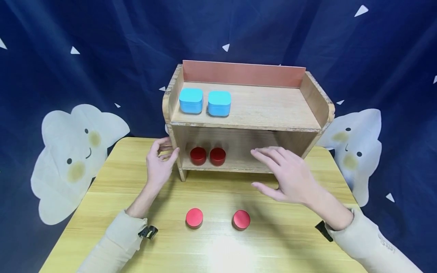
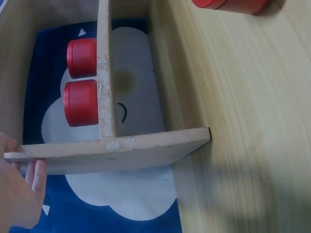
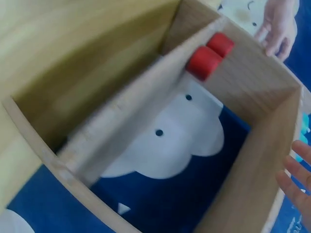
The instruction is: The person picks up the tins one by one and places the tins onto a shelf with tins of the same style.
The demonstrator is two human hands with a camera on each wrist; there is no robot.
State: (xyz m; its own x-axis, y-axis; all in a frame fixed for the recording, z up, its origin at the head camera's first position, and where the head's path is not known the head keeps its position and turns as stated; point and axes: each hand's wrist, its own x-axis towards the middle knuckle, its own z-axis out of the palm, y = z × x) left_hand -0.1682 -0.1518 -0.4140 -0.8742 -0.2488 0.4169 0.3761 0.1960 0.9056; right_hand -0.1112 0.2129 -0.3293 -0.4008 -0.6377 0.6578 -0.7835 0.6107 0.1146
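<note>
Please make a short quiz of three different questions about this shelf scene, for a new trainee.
1. True or false: the left hand holds the side of the wooden shelf.
2. How many red tins lie on the table in front of the shelf? A) one B) two C) four
3. Fill in: the two blue boxes stand on the ____ board.

Key: 1 true; 2 B; 3 top. The right hand holds nothing.

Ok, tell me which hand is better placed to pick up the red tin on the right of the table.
The right hand, probably: it hovers open just above that red tin, while the left hand holds the wooden shelf.
</note>
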